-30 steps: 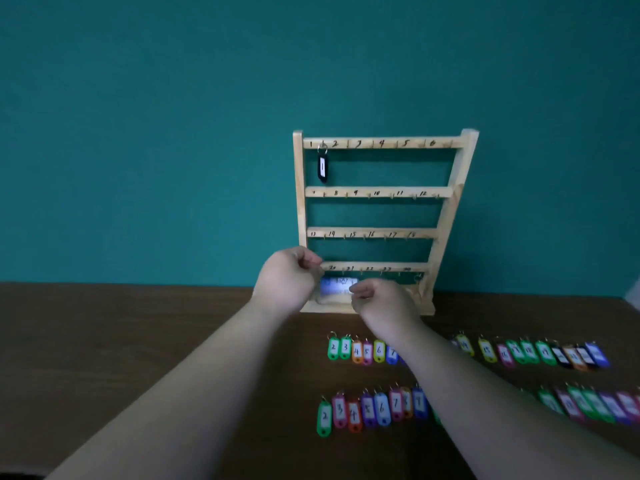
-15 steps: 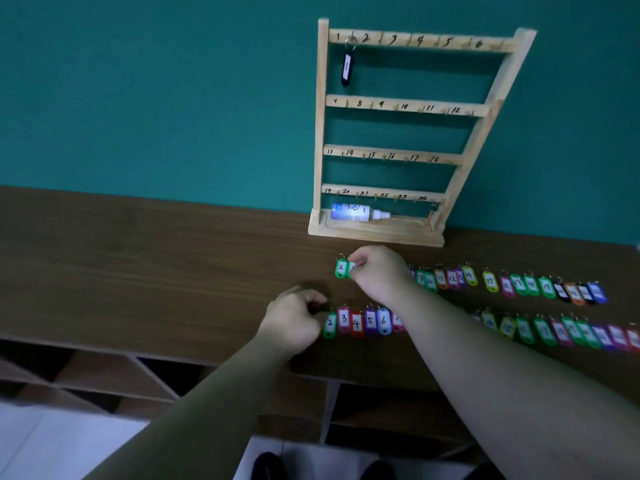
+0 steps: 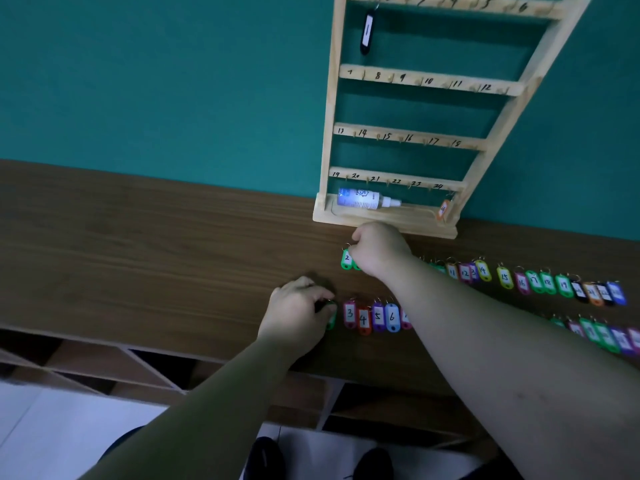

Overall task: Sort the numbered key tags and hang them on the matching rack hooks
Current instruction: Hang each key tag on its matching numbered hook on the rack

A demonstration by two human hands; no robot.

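Green tag 2 (image 3: 346, 260) sits at the left end of the far row (image 3: 504, 277) of tags on the wooden bench (image 3: 138, 237), touching the left edge of the right hand (image 3: 379, 251). Right hand is clenched, fingers curled in at the tag's ring end, pinching it. The tag's long axis runs near to far, ring at the far end pointing toward the rack (image 3: 329, 133), number side up.

Left hand (image 3: 298, 315) is nearer and to the left, fingers curled down over a second green tag (image 3: 331, 317) at the left end of the near row (image 3: 377, 317), gripping it. That tag is mostly hidden, so its number can't be read. Tags 3, 4, 5 and 6 lie just right of it, all long axis near to far with rings at the far end.

The rack stands on the bench just beyond the right hand. A black tag (image 3: 366, 31) hangs on hook 1 and an orange tag (image 3: 443, 209) hangs by hook 24. A bottle (image 3: 363, 198) lies on its side on the rack base.
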